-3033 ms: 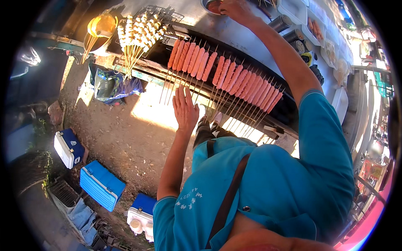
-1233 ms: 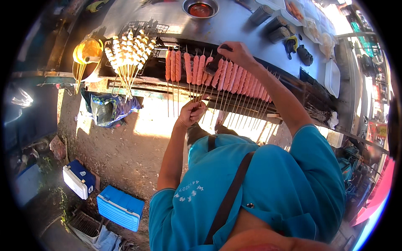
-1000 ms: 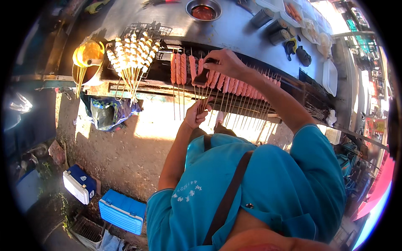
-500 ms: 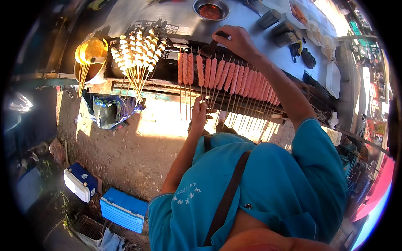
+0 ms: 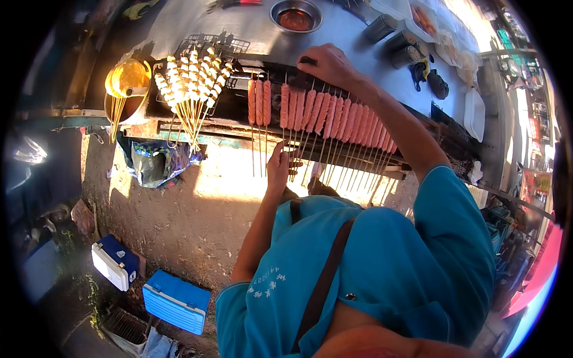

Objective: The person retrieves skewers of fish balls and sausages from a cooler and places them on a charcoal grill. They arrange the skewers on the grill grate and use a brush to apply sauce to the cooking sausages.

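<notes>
A row of sausage skewers [image 5: 340, 116] lies side by side over the dark grill [image 5: 236, 106], their bare sticks pointing toward me. My left hand [image 5: 278, 169] is closed around the stick of a sausage skewer near the row's left end. Over the far ends of the sausages, my right hand [image 5: 329, 64] grips the dark handle of a basting brush [image 5: 308, 61]; the fingers and shadow hide most of its head. Left of the sausages, a fanned bunch of skewers with pale chunks [image 5: 194, 80] rests on a wire rack [image 5: 234, 43].
Behind the grill, a metal bowl [image 5: 274, 25] of red-brown sauce and dark metal cans [image 5: 381, 28] stand on a steel counter [image 5: 346, 45]. A yellow-rimmed pot [image 5: 147, 76] with sticks is at left. Below hangs a bag [image 5: 156, 164]; blue coolers [image 5: 176, 298] sit on the ground.
My right hand has drawn slightly nearer and left with the brush, whose head shows less now. My left hand has shifted slightly down and left, staying by the sticks.
</notes>
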Available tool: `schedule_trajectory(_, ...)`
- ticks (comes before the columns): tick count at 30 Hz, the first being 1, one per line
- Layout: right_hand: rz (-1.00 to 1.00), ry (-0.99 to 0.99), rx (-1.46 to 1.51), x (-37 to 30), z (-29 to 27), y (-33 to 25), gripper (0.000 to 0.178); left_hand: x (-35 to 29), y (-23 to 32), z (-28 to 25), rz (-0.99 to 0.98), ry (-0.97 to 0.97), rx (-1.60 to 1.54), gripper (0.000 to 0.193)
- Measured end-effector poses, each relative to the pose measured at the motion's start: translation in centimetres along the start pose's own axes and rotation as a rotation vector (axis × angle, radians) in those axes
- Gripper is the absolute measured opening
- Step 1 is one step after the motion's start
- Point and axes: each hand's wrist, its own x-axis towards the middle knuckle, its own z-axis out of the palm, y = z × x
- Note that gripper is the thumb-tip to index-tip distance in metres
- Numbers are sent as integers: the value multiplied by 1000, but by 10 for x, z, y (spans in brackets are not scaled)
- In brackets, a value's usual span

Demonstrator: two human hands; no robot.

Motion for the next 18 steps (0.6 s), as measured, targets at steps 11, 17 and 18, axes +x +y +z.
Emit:
schedule_trajectory(11, 44, 294, -606, 86, -40, 89, 51, -10, -2, 1, 297, 148, 403, 39)
schedule_trajectory(17, 82, 298, -450, 19, -59, 101, 27, -31, 49, -9, 725, 378, 966, 56)
schedule_trajectory(18, 79, 320, -384, -2, -66, 94, 24, -24, 46, -16, 626, 440, 1007, 58)
